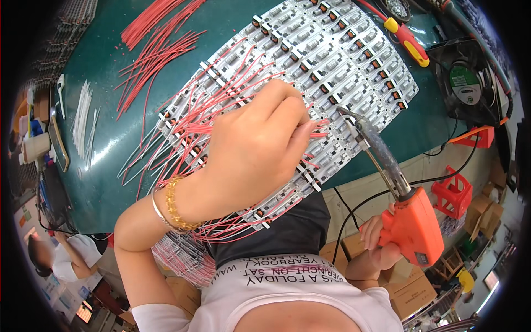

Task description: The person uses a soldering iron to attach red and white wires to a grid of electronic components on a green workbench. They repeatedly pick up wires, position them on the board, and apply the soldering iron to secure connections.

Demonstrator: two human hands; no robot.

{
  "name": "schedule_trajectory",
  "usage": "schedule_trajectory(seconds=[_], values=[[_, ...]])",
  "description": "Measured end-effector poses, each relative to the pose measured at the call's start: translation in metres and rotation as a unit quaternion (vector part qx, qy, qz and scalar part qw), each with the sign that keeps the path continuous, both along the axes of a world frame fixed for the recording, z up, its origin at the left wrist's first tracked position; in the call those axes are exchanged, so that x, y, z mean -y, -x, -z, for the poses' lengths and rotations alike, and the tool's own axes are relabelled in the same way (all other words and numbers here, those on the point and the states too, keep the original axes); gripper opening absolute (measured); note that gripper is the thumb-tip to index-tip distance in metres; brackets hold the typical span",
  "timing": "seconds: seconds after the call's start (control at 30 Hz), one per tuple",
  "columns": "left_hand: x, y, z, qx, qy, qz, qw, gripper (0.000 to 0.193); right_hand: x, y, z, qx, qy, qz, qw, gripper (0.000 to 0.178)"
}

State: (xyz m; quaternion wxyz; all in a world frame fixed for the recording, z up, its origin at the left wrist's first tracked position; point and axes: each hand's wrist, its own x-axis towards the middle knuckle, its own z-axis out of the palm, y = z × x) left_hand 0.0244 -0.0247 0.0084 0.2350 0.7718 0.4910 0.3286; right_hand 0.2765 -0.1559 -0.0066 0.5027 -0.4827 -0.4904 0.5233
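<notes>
My left hand [257, 146], with a yellow bead bracelet and a metal bangle at its wrist, is closed on a bundle of red wires [319, 130] whose short ends stick out past my fingers. Below it lies a large panel of small white circuit boards [337, 63] in rows. Many red and white wires trail over the panel's left part. My right hand [381, 243] grips an orange soldering gun [415, 227]. Its dark tip points up and left over the panel, to the right of my left hand; whether it touches a board I cannot tell.
Loose red wires [157, 63] and thin white wires [83, 119] lie on the green table [105, 188]. A red-and-yellow screwdriver [412, 44] and a black fan [464, 83] are at the right. Beyond the edge are a red stool [453, 193], cardboard boxes [409, 290] and another person [74, 257].
</notes>
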Motion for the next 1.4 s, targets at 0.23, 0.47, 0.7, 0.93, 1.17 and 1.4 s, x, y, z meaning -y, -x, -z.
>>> schedule_trajectory(seconds=[0.23, 0.47, 0.7, 0.93, 1.17, 1.4], values=[[0.002, -0.002, 0.005, -0.020, -0.051, -0.012, 0.998, 0.014, 0.006, -0.006, 0.011, 0.066, -0.020, 0.007, 0.998, 0.078], [0.003, -0.002, 0.007, -0.030, -0.063, -0.025, 0.997, 0.015, 0.026, -0.020, 0.023, 0.123, -0.001, 0.051, 0.991, 0.066], [0.002, -0.006, 0.007, -0.032, -0.069, -0.024, 0.997, 0.016, 0.003, -0.002, 0.006, 0.033, -0.044, 0.001, 0.999, 0.075], [0.003, -0.005, 0.007, -0.045, -0.069, -0.026, 0.996, 0.016, -0.001, -0.002, 0.003, 0.004, -0.036, -0.016, 0.999, 0.077], [0.001, -0.004, -0.005, 0.028, -0.016, 0.018, 0.999, 0.010, 0.004, -0.008, 0.002, 0.008, -0.024, -0.004, 1.000, 0.081], [0.009, -0.005, -0.005, 0.020, -0.003, 0.005, 1.000, 0.011, 0.012, -0.013, 0.006, 0.019, -0.020, -0.013, 1.000, 0.081]])
